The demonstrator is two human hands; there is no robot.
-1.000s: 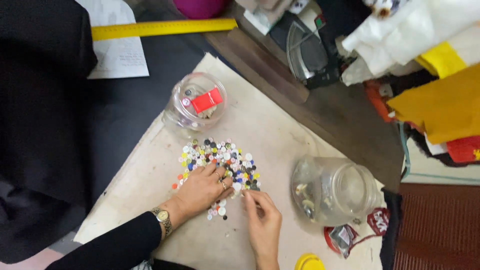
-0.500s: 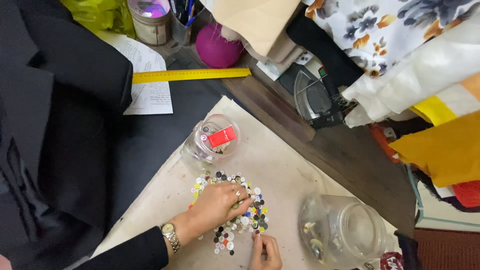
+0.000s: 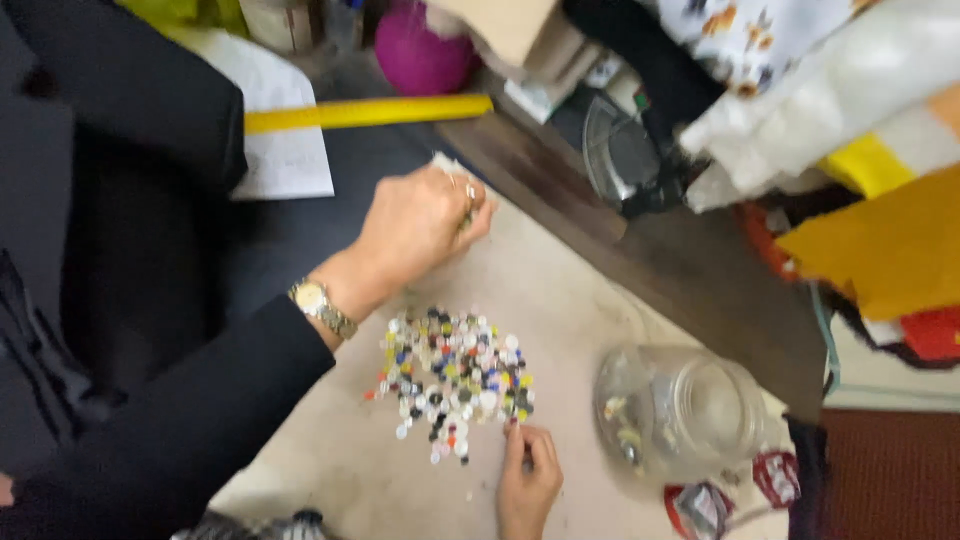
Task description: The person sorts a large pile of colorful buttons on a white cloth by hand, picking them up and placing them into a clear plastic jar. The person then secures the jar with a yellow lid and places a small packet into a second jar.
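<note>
A pile of small mixed-colour buttons [image 3: 455,375] lies on a beige sheet [image 3: 570,290]. My left hand [image 3: 420,225], in a dark sleeve with a gold wristwatch [image 3: 322,305], is stretched to the sheet's far corner. Its fingers are curled and blurred, and what is under or in them is hidden. The small jar seen there earlier is out of sight. My right hand [image 3: 527,480] rests at the pile's near edge, thumb and forefinger pinched together on a button.
A large clear jar [image 3: 680,410] lies on its side right of the pile, with small red packets [image 3: 700,505] below it. A yellow ruler [image 3: 370,110], white paper [image 3: 280,150], a pink ball [image 3: 420,50] and stacked fabrics [image 3: 860,140] lie behind.
My left hand has left the button pile and reached up to the sheet's far corner, covering the small jar. My right hand stays at the pile's near edge. The view has shifted.
</note>
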